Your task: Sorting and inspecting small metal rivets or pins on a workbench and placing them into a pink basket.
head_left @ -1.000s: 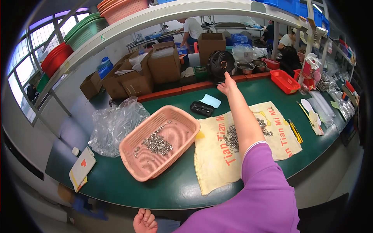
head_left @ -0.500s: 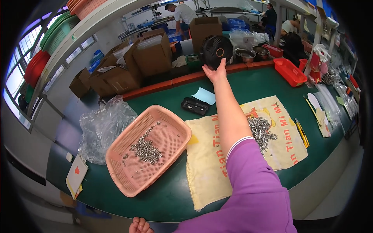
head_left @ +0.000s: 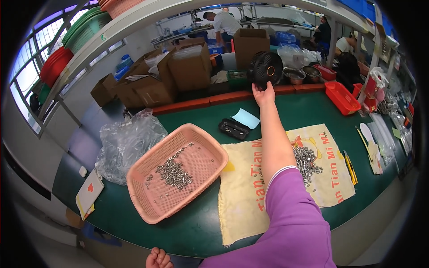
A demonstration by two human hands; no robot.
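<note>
A card (head_left: 88,194) is seen at the far left edge of the green table (head_left: 187,223), with a crumpled clear bag (head_left: 127,143) just beside it. Next to the bag a pink basket (head_left: 154,210) is placed, tilted on the table, with small metal parts (head_left: 174,173) heaped inside. The left hand (head_left: 158,259) is seen only in part at the lower edge, near the table's front; whether it is clenched or loose cannot be told. Behind the basket, brown boxes (head_left: 178,71) are stacked along the far side. A small black tray (head_left: 233,128) and a pale blue sheet (head_left: 246,118) are noted beyond a yellow cloth (head_left: 246,187), on which a second pile of metal parts (head_left: 307,161) is spread. The right hand (head_left: 263,94) is extended across the cloth to the table's far edge, fingers laid against the lower rim of a black fan (head_left: 265,69); a full grasp is not shown. The fan is stood upright at the far edge. A red bin (head_left: 343,97) is seen to the right.
</note>
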